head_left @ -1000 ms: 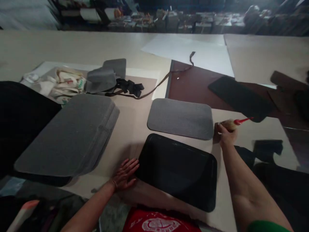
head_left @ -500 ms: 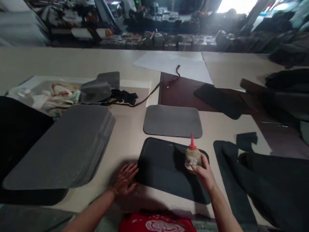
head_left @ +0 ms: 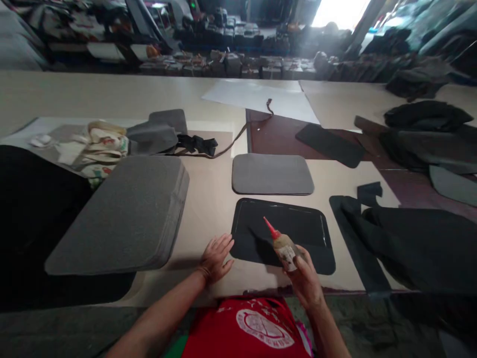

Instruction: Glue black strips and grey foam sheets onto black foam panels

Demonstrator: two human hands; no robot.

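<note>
One glue bottle (head_left: 283, 245) sits clamped in your right hand (head_left: 304, 279), now pulled back and tilted, red nozzle aimed at the black panel (head_left: 298, 231) instead of upright above it. Your left hand (head_left: 216, 257) stays flat, fingers spread, at the panel's left edge.

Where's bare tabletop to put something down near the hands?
Free: the beige strip between the grey foam pad stack and the black rounded panel, ahead of the left hand. Crowded: right of the panel, black fabric pile.
</note>
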